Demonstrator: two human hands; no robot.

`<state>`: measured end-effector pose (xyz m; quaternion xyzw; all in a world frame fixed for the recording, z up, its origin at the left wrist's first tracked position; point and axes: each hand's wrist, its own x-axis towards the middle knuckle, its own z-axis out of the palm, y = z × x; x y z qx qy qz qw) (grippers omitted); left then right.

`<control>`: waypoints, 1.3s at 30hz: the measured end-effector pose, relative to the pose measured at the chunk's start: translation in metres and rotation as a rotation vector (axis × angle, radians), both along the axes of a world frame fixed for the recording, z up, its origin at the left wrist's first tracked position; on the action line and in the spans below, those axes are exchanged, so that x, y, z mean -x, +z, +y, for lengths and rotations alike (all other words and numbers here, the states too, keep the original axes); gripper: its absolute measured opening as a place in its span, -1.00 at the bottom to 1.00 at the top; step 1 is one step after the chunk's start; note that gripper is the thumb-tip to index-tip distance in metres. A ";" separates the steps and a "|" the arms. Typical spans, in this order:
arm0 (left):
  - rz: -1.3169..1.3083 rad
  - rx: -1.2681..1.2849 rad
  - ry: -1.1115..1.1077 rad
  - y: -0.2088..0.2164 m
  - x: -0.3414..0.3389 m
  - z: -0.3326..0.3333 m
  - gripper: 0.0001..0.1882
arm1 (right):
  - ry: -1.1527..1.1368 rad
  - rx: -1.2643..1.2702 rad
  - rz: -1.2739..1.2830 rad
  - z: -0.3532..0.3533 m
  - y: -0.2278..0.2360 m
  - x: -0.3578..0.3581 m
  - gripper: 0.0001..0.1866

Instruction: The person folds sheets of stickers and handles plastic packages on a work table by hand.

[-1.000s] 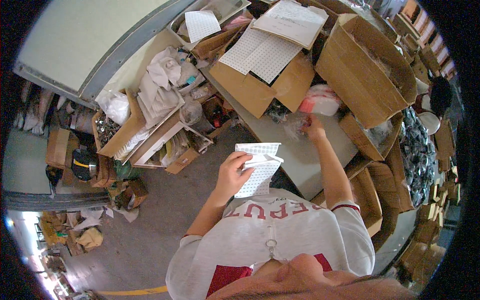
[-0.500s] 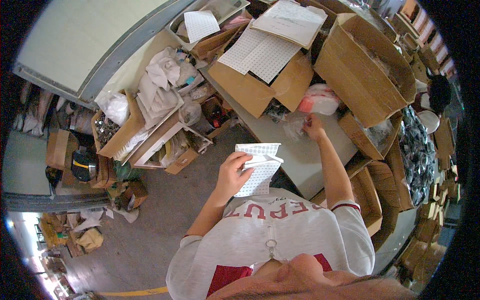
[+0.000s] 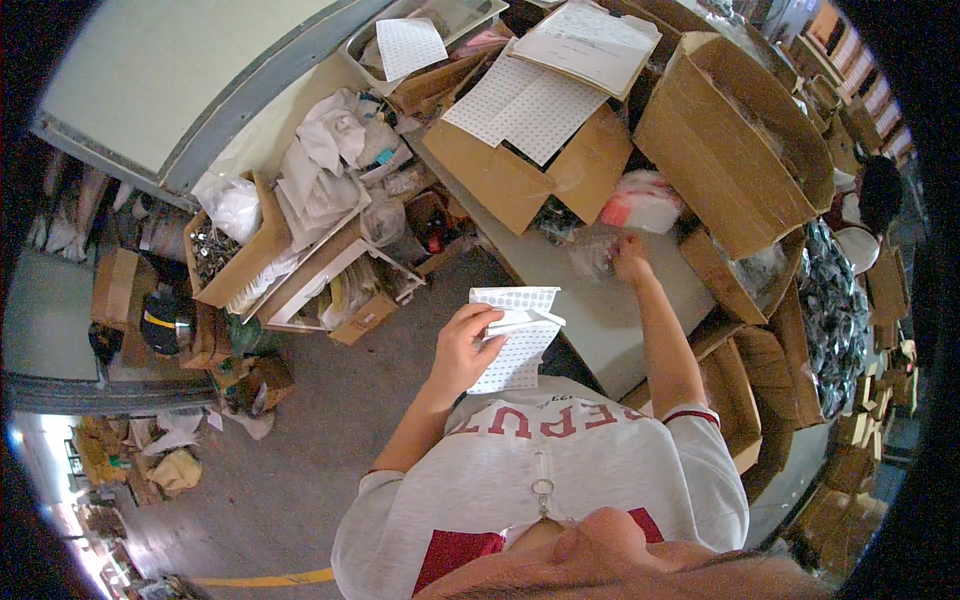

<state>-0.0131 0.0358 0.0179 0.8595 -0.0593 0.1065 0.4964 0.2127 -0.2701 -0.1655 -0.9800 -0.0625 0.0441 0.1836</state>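
My left hand [image 3: 468,348] is closed on a folded sheet of stickers [image 3: 517,350], white with rows of small grey marks, in front of my chest. Over the worktable [image 3: 640,325], my right hand [image 3: 630,257] pinches the edge of a small clear plastic bag [image 3: 592,256]; what lies inside the bag is too blurred to tell. Just beyond that hand sits a red and white plastic packet [image 3: 643,203]. Farther off, more sticker sheets [image 3: 527,107] lie on the flaps of an open cardboard box [image 3: 498,185], partly beneath a stack of papers [image 3: 588,45].
A tall open carton [image 3: 735,145] leans at the far right, with a smaller box [image 3: 735,270] below it. Dark wrapped pieces [image 3: 838,320] fill a box at the right rim. Left of the table, a box of metal parts [image 3: 215,250] stands beside crumpled paper [image 3: 330,135].
The right hand has stayed by the clear bag, which has shifted slightly and spread out. My left hand and its sheet have hardly moved.
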 end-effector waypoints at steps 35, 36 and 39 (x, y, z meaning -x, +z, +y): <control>-0.032 0.000 -0.018 0.001 0.002 -0.003 -0.68 | -0.646 0.156 0.153 0.015 0.042 0.064 -0.03; -0.050 0.014 0.000 0.000 0.006 -0.003 -0.68 | -0.654 0.156 0.153 0.015 0.042 0.069 -0.03; -0.018 -0.009 -0.021 0.001 0.009 -0.004 -0.69 | -0.641 0.098 0.046 0.010 0.032 0.083 -0.20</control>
